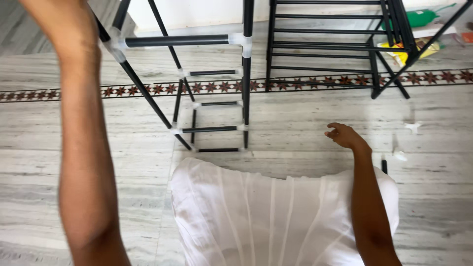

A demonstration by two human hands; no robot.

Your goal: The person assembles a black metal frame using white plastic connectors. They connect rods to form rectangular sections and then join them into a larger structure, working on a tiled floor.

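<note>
The black tube rack frame (212, 88) stands partly assembled, several rungs joined by white connectors. The left hand is raised out of view above it. Right hand (342, 135), loosely curled and empty, hovers; loose white connectors (413, 127) lie just beyond it.

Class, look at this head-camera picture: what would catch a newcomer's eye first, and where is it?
First, the black tube frame with white connectors, standing on the striped marble floor at upper centre. The left hand is raised out of view at the top left, by a white corner connector; the right hand hovers, fingers loosely curled, above the floor. A white garment fills the bottom centre.
</note>
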